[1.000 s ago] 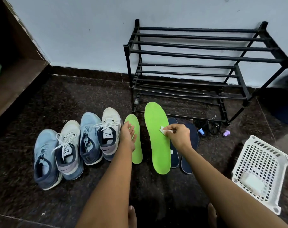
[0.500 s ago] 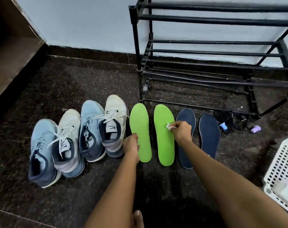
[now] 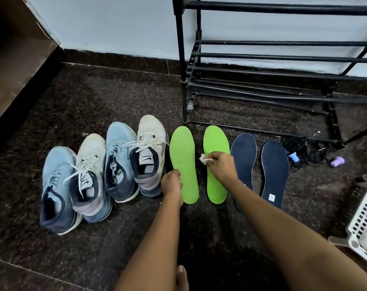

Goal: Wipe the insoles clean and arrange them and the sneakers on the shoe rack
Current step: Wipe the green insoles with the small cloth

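Two green insoles lie flat on the dark floor, the left green insole (image 3: 183,162) and the right green insole (image 3: 215,141). My right hand (image 3: 221,166) pinches a small white wipe (image 3: 203,159) over the right green one. My left hand (image 3: 171,183) rests at the left green insole's near left edge, fingers curled on it. Two navy insoles (image 3: 274,171) lie to the right. Several sneakers (image 3: 117,160), blue and cream, stand in a row on the left. The black shoe rack (image 3: 262,80) stands behind, bare.
A white plastic basket (image 3: 363,225) sits at the right edge. A blue cap (image 3: 293,157), a purple piece (image 3: 337,161) and black cords (image 3: 304,149) lie under the rack. A wooden shelf (image 3: 14,80) runs along the left. My toes (image 3: 181,276) show at the bottom.
The view moved closer and lower. The right green insole was laid flat beside the left one. My left hand slid down to the left insole's heel side.
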A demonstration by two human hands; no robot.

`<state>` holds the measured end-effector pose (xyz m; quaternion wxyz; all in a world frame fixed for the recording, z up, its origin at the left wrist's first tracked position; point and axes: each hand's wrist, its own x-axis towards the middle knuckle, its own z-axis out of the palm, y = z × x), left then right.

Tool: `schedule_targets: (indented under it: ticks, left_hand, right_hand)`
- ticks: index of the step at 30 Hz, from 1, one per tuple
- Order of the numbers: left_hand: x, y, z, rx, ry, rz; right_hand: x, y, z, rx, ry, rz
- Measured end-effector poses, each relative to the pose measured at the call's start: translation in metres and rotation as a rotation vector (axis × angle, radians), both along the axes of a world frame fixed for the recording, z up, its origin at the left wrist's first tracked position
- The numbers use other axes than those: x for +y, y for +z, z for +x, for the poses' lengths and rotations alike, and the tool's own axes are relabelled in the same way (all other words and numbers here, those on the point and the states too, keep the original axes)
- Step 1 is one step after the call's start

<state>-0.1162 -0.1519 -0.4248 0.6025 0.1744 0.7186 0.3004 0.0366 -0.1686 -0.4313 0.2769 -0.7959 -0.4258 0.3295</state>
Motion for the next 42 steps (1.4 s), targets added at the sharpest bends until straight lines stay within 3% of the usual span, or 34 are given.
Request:
schedule_targets:
  ticks: [2, 4, 10, 21, 35, 42]
  left_hand:
    - [0.0, 0.002, 0.001, -0.009, 0.027, 0.008]
    - [0.0, 0.003, 0.0, -0.01, 0.046, 0.019]
    - [0.002, 0.002, -0.009, 0.004, 0.118, 0.024]
    - [0.015, 0.041, -0.008, -0.06, 0.104, 0.042]
    - [0.005, 0.211, -0.012, -0.143, -0.014, 0.255]
    - [-0.032, 0.295, -0.021, -0.187, -0.131, 0.306]
  right_hand:
    - [0.0, 0.005, -0.02, 0.057, 0.208, -0.052]
    - [0.001, 0.003, -0.035, -0.008, 0.333, -0.097]
    - [0.0, -0.015, -0.059, -0.035, 0.284, -0.218]
    - [-0.004, 0.0, -0.056, 0.04, 0.142, -0.124]
    - [-0.051, 0.166, -0.034, -0.113, 0.181, 0.062]
    - [-0.085, 0.269, -0.023, -0.191, 0.124, 0.28]
